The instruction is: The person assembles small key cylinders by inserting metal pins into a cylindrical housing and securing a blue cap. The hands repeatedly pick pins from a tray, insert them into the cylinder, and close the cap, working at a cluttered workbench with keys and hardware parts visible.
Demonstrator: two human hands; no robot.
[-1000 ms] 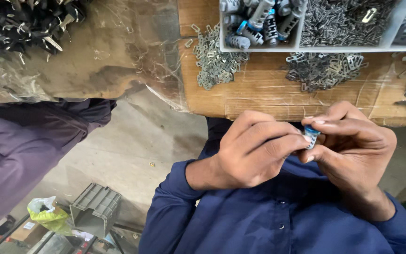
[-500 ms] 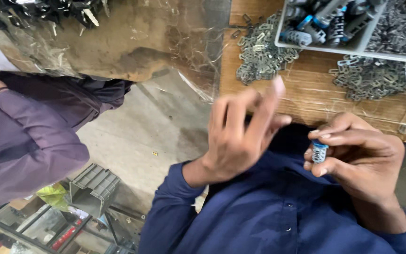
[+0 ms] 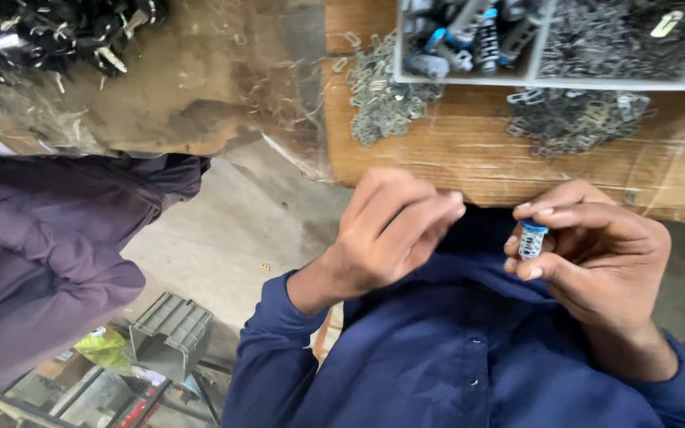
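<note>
Head view: right hand [image 3: 596, 254] pinches a small blue-capped cylindrical part [image 3: 532, 238] between thumb and fingertips, just below the edge of the wooden bench [image 3: 469, 158]. Part's markings too small to make out. Left hand [image 3: 394, 230] is blurred, fingers loosely curled, nothing visible in it; it sits just beside the part, not touching. Can't tell if something small is tucked in the palm. White tray [image 3: 556, 79] is cut off by the top edge; contents are a jumble of grey and blue parts. Loose metal clips [image 3: 378, 99] lie on the bench below it. Person in purple sleeve [image 3: 49, 261] at left, mostly cut off.

Versus half a second ago: left hand's fingers were spread, now curled in. Part stays in the same right-hand pinch.
</note>
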